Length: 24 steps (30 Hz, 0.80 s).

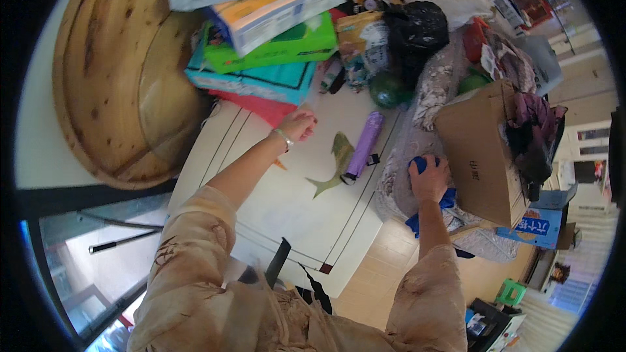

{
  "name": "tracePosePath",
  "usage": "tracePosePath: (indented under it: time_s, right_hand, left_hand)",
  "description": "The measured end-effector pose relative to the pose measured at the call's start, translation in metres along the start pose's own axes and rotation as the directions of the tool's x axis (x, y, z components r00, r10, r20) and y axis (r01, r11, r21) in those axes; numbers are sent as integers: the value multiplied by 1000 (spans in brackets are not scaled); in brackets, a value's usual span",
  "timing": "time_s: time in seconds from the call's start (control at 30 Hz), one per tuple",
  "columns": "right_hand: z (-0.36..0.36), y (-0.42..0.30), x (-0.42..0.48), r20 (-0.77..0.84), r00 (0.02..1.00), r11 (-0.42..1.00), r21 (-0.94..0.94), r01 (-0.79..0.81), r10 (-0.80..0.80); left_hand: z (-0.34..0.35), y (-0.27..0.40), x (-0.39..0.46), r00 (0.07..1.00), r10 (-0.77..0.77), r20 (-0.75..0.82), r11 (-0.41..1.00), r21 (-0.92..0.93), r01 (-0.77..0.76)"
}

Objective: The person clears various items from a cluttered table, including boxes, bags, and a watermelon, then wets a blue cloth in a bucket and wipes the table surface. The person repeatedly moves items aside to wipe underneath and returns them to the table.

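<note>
Over the white table [288, 205], my left hand [298, 125] hovers or rests beside a red cloth-like item [264, 106] under the stacked packs; its fingers are curled and nothing shows in them. My right hand [430, 178] grips a bunched dark blue cloth-like item [419, 164] beside the cardboard box [472, 156]; more blue material [447, 198] shows below the palm. Between my hands lies a purple folded umbrella [363, 146], with a fish picture [337, 166] on the tabletop to its left.
A large round wooden lid or tub [112, 58] stands at the left. Teal [254, 78], green [274, 49] and orange-white packs [279, 10] are stacked behind my left hand. A black plastic bag [415, 29] and a green ball-like object [386, 89] sit at the back.
</note>
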State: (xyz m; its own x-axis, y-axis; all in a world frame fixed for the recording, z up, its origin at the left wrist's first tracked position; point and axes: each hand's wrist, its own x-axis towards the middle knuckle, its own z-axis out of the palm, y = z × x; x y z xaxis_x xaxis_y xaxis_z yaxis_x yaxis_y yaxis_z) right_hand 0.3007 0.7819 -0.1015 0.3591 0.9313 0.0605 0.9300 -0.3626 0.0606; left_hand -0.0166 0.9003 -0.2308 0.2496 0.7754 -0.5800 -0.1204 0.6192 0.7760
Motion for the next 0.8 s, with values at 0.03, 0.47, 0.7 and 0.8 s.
tracePosePath:
  time_s: [0.03, 0.47, 0.7, 0.8]
  right_hand:
    - [3, -5, 1, -31, 1000, 1000, -8, 0, 0]
    - [16, 16, 8, -214, 971, 993, 27, 113, -105]
    - [15, 10, 14, -263, 953, 980, 87, 179, -151]
    - [21, 8, 16, -271, 949, 977, 93, 194, -163]
  left_hand:
    - [15, 5, 21, 1000, -16, -17, 999, 33, 17]
    - [171, 62, 217, 893, 355, 275, 383, 829, -408]
    - [251, 34, 204, 851, 344, 397, -20, 909, -417]
    - [254, 30, 222, 861, 363, 355, 31, 919, -392]
